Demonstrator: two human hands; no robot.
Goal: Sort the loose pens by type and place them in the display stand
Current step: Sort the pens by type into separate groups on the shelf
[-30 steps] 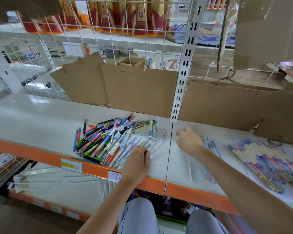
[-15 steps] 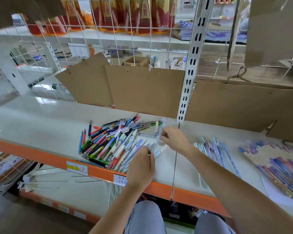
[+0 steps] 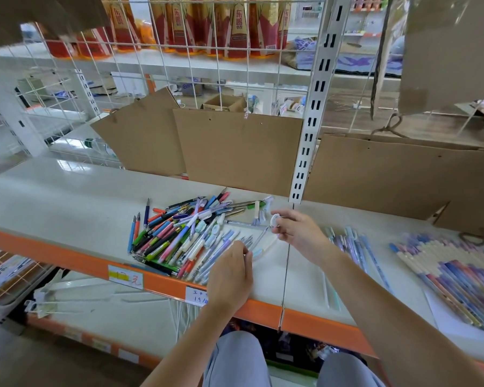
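Note:
A loose pile of mixed coloured pens (image 3: 185, 233) lies on the white shelf (image 3: 53, 202). My left hand (image 3: 229, 275) rests at the pile's near right edge, its fingers curled over the tips of several pale pens. My right hand (image 3: 296, 233) is just right of the pile and pinches a thin clear pen with a round white top (image 3: 275, 220), lifted off the shelf. A small group of pale blue and lilac pens (image 3: 355, 247) lies right of my right hand. A sorted row of cream and purple pens (image 3: 444, 272) lies at the far right.
Brown cardboard sheets (image 3: 235, 149) lean against the wire grid at the shelf's back. A white slotted upright (image 3: 310, 129) stands behind the pile. The shelf's orange front edge (image 3: 67, 258) carries price labels. A lower shelf holds clear plastic holders (image 3: 76, 297).
My right hand came left from the small sorted group to the pile's right edge and picked up a thin pen. My left hand stayed at the pile's near edge.

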